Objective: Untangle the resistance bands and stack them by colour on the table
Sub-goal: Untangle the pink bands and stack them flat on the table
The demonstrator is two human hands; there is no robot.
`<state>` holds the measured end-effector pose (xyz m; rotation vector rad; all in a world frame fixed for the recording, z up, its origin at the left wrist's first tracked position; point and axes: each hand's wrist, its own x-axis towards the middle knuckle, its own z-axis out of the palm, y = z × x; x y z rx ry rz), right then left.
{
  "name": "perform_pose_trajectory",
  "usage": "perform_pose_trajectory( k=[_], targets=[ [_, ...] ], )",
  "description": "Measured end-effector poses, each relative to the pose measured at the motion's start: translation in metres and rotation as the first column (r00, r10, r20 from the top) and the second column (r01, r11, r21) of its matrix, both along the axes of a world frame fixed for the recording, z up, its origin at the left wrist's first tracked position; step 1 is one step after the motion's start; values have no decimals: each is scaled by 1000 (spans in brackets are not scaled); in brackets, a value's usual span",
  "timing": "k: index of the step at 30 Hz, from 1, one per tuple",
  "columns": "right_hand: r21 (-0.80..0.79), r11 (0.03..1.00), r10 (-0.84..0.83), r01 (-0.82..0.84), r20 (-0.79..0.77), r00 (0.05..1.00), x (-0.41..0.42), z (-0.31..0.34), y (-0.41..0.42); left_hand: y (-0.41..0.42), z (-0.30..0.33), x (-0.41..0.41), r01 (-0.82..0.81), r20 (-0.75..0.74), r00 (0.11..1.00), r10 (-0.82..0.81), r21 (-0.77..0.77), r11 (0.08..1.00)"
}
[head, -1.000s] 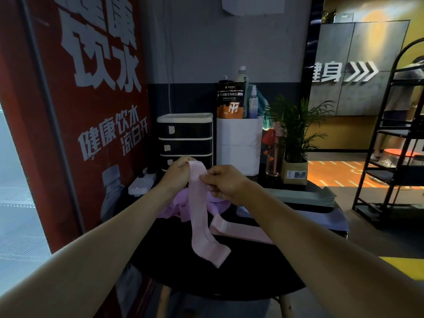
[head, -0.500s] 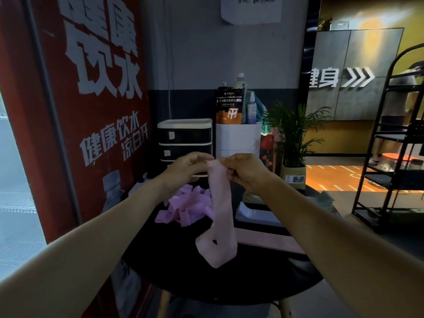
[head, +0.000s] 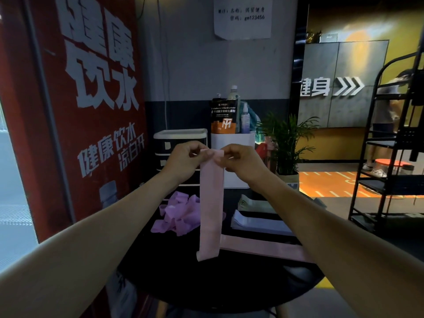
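i'm pinching the top corners of a freed pink band (head: 211, 203) with my left hand (head: 183, 161) and right hand (head: 241, 162), letting it hang straight above the table (head: 229, 283), and next i'm probably laying it flat onto the pink strip (head: 263, 247) near the front edge.

Red banner (head: 96, 115) with white lettering at left; paper notice (head: 242, 18) taped high on grey wall. Black drawer unit (head: 181, 143), white box (head: 232, 143) holding orange-black pouch (head: 224, 117) and bottles, potted plant (head: 286, 143) alongside. Black metal shelf rack (head: 387, 157) at right.
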<state>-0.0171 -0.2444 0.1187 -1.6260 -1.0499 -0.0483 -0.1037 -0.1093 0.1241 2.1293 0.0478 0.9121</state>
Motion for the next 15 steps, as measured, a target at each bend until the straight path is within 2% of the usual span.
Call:
perform_pose_trajectory(
  k=[3, 5, 6, 8, 10, 12, 15],
  targets=[
    [68, 992, -110, 104, 87, 990, 0, 2, 0, -4, 5, 0, -226, 42, 974, 223, 85, 970],
    [99, 976, -205, 193, 126, 971, 1, 4, 0, -10, 10, -2, -300, -15, 954, 300, 4, 954],
    [109, 973, -218, 204, 144, 965, 1, 5, 0, -14, 12, -2, -270, -96, 960, 263, -76, 960],
    [88, 989, -134, 120, 178, 975, 0, 7, -2, -22, 16, -3, -168, -226, 968, 107, -271, 948],
    [-25, 1000, 21, -16, 204, 979, -4, 6, -5, -25, 17, -3, -69, -216, 976, -22, -405, 911],
    [-34, 996, 85, -81, 121, 989, -4, 4, -10, -22, 15, -2, -16, -187, 980, -63, -394, 919],
    [106, 993, 53, -46, -63, 997, 4, -1, -15, -17, 15, -4, 62, -234, 965, -118, -234, 970]
  ],
)
